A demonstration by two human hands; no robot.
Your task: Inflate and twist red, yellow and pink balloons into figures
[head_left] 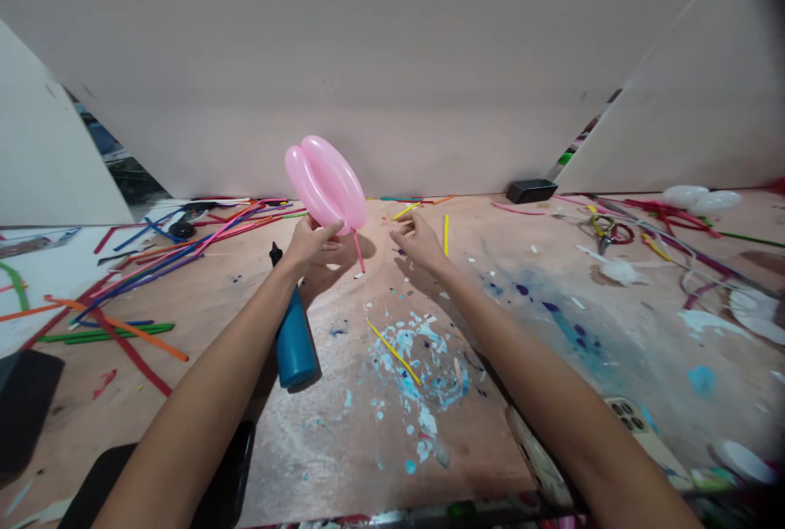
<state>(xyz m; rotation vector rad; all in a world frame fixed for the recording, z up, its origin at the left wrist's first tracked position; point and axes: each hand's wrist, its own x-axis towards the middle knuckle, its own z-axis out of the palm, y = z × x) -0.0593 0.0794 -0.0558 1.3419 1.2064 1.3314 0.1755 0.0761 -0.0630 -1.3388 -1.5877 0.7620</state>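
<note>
A pink balloon (331, 181), bent into rounded loops with a thin uninflated tail hanging down, is gripped at its base by my left hand (315, 240). To its right, my right hand (418, 239) hovers over the table with curved fingers, thumb and forefinger apart. A yellow uninflated balloon (406, 211) shows just behind those fingertips; I cannot tell whether they touch it. Another yellow balloon (446, 235) lies beside the right wrist, and a third yellow one (393, 351) is on the paint-stained surface between my forearms. Beside my left forearm lies a blue balloon pump (296, 341) with a black nozzle.
Several colourful uninflated balloons (153, 267) lie on the left. Scissors (607, 232), white inflated balloons (701, 199) and more strips are at the right. A black box (531, 190) sits against the pale back panel (429, 63). Phones (643, 435) lie near the front edge.
</note>
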